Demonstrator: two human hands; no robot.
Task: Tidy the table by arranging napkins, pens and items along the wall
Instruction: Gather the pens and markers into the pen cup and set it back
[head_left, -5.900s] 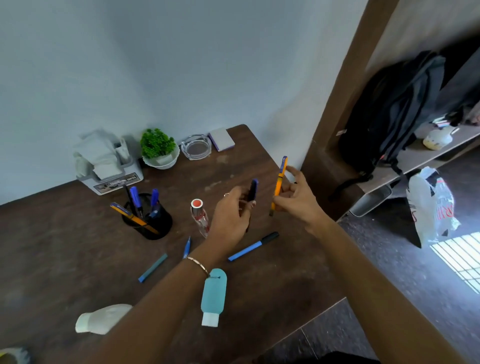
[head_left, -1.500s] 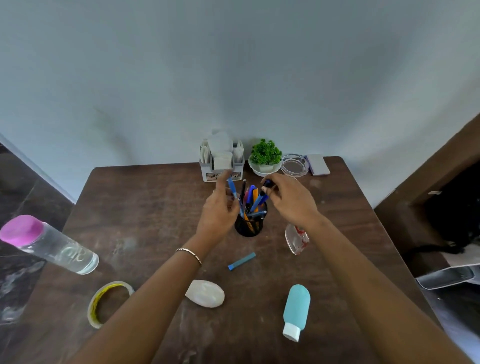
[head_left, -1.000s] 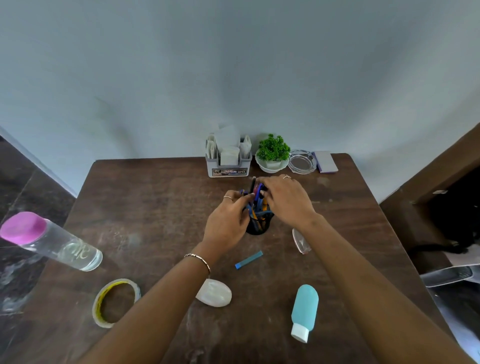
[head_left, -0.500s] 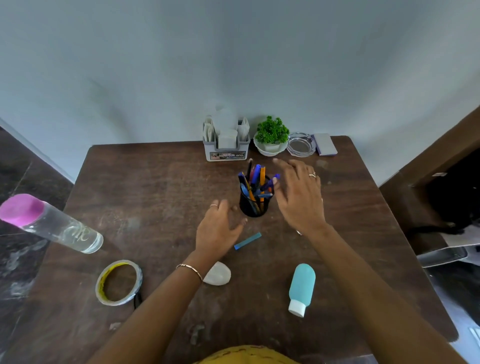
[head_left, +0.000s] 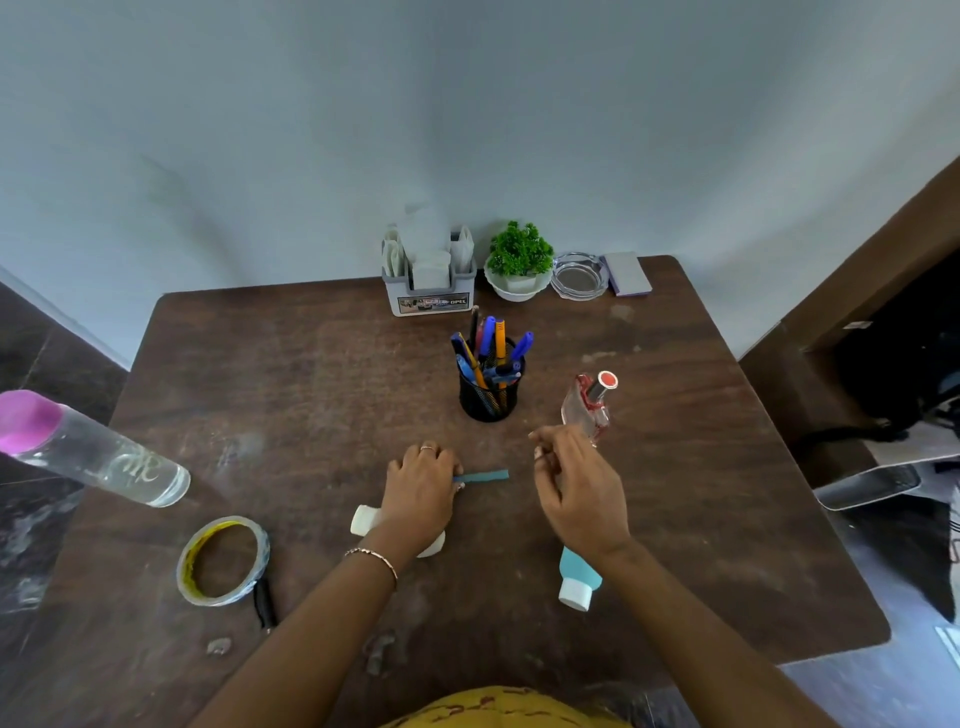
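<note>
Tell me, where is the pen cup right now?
The pen cup stands upright near the middle of the table, in front of the napkin holder and plant, with the small glass bottle to its right.

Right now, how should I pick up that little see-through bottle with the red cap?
Probably take the clear bottle around its flat glass body, below the red cap, coming from the near side where the right hand is. It stands upright, leaning a little, and the pen cup sits on its other side.

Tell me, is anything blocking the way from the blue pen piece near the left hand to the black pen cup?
Nothing visible does. The blue pen piece lies at the left hand; bare table lies between it and the pen cup.
</note>
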